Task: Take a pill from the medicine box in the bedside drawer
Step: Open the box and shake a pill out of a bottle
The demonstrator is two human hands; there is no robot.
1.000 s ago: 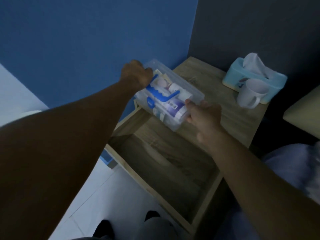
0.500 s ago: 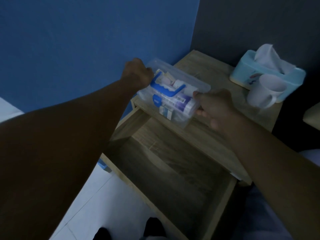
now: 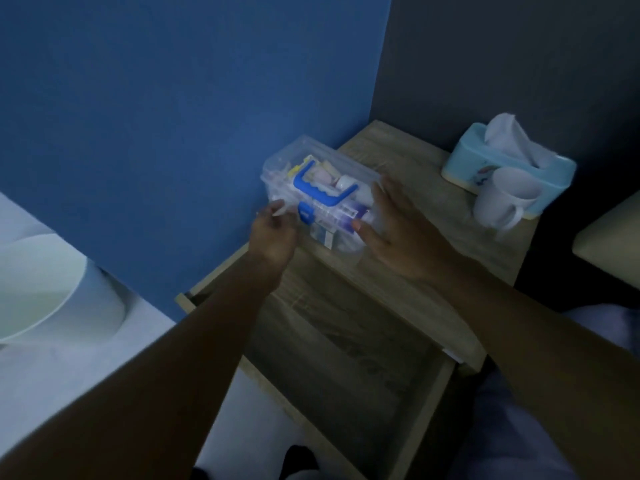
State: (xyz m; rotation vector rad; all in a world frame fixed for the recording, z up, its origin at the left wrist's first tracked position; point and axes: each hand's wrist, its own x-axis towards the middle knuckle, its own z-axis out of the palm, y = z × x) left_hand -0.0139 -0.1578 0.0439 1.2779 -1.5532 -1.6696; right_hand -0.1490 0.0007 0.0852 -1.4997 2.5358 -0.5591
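The bedside table stands in the wall corner, its drawer pulled open below; the clear medicine box, lid shut, sits at the table's front left corner; a blue tissue box with a white mug touching it stands at the back right edge; the right hand has its fingers spread against the box's right end; the left hand has its fingers loosely curled at the box's blue latch, gripping nothing.

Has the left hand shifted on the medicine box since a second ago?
Yes. The left hand has come off the far end of the medicine box toward the blue latch on its front, nearer the open drawer.
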